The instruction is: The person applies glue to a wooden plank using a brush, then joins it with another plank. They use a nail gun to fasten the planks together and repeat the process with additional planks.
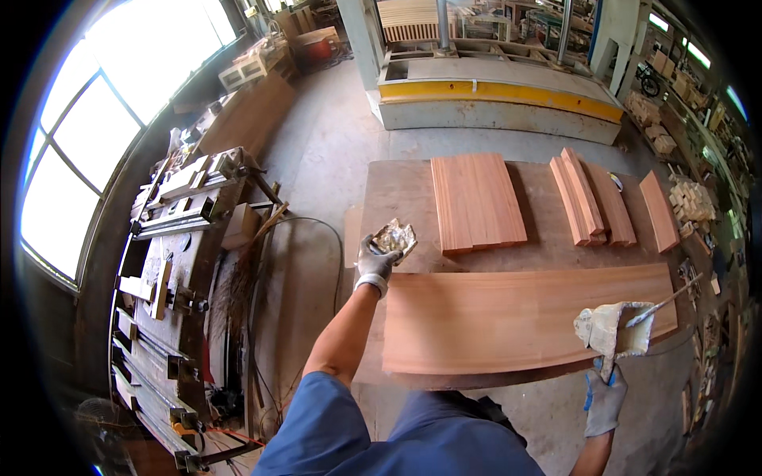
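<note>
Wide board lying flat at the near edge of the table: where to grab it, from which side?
Grip the wide board by its near long edge, coming from the person's side. It lies flat on the table, so only edges offer purchase, and that edge looks to reach the table's rim.

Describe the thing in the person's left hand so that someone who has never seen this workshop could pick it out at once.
Start at the brown plywood worktable with the long reddish wooden board on its near side. Past that board's left end, the gloved left hand holds a small, crusted, silvery-grey container over the table's left part. It alone there is shiny and lumpy; everything nearby is flat wood.
</note>
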Available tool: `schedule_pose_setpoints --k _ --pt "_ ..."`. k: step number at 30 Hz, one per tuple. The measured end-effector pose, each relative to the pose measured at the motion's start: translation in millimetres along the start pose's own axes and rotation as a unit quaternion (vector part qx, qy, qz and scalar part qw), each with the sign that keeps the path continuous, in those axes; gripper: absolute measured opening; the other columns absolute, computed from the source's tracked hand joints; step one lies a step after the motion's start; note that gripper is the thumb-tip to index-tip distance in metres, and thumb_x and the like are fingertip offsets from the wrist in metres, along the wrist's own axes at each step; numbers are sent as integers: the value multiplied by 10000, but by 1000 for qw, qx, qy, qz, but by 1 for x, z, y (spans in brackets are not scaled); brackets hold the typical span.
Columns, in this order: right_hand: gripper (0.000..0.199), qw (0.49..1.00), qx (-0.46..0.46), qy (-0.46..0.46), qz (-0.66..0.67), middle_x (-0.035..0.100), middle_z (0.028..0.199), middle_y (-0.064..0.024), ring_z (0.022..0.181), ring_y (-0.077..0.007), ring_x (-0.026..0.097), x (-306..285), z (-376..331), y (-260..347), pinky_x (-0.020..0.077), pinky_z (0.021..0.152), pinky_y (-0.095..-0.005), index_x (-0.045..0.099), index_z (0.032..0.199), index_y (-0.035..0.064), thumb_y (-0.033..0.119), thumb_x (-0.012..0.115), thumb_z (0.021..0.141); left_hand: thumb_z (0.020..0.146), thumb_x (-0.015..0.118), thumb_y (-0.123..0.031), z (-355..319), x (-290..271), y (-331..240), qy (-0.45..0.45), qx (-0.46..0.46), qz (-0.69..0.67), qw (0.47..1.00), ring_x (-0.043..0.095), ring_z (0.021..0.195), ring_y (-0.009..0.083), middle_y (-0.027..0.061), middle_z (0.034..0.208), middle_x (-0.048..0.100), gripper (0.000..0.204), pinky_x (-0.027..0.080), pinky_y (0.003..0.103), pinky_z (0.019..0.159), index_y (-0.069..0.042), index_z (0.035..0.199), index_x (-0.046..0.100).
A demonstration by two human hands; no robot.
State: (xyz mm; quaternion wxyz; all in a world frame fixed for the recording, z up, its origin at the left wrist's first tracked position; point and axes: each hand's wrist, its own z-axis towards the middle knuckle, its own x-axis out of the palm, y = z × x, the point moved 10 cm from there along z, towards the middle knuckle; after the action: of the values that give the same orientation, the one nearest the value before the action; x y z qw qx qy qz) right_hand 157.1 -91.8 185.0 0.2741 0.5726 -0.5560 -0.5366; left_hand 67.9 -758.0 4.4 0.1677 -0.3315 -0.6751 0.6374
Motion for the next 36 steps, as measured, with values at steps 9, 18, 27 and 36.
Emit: schedule_pose_setpoints --k 9,18,27,36 --pt "254 995 23 76 -65 632 957 11 720 -48 517 51 73 32 443 584 -238 677 1136 -23 -35 704 884 664 973 -21 44 52 45 -6 -80 25 996 665 1231 256 164 1348 672 991 571 366 1041 9 1513 464" --pt "283 976 16 208 -70 567 780 58 599 -25 473 130 154 41 389 503 -230 689 1181 6 22 720 899 791 928 -284 -3 -1 -3 -50 -99 423 900 499 1459 388 255 1527 554 933 434 457 1195 -48 1566 463" --pt "373 951 -21 286 -114 717 901 -61 803 -137 623 200 194 40 546 735 -354 694 1244 0 126 771 902 993 798 -260 -176 195 -70 284 32 100 953 731 1009 176 125 1147 791 437 608 364 901 29 1309 710" --pt "663 956 -71 271 -84 759 1210 -162 1129 -223 730 228 158 69 570 975 -367 534 1501 27 138 755 885 1096 618 -291 -241 319 -87 390 -280 -456 749 679 974 191 70 1079 713 309 567 357 901 -10 1216 662"
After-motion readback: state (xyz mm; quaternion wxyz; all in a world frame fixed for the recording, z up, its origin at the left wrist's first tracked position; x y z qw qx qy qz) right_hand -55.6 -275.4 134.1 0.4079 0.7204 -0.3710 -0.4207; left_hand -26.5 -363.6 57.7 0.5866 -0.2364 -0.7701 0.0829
